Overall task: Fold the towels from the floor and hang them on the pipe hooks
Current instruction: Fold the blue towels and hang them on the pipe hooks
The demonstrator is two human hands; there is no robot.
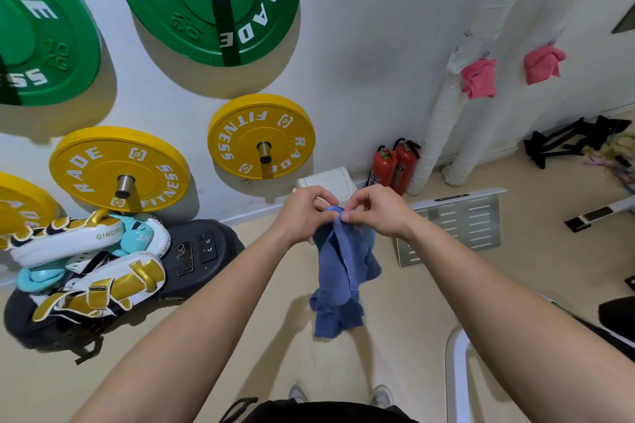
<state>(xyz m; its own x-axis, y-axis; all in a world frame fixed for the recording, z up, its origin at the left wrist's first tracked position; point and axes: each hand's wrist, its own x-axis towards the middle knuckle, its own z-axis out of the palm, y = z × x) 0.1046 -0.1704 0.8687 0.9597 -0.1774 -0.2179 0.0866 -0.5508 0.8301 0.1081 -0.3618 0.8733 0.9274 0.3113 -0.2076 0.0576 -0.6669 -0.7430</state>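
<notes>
We see a bright, evenly lit room. Light from the upper left throws soft shadows of the plates [261, 137] down and right onto the wall [371, 10]. Wide-angle distortion bends the edges; the middle is sharp.

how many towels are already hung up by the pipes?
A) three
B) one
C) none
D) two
D: one pink towel and a second pink towel hang up by the pipes; the blue towel is not hung, pinched by the left hand and right hand.
</notes>
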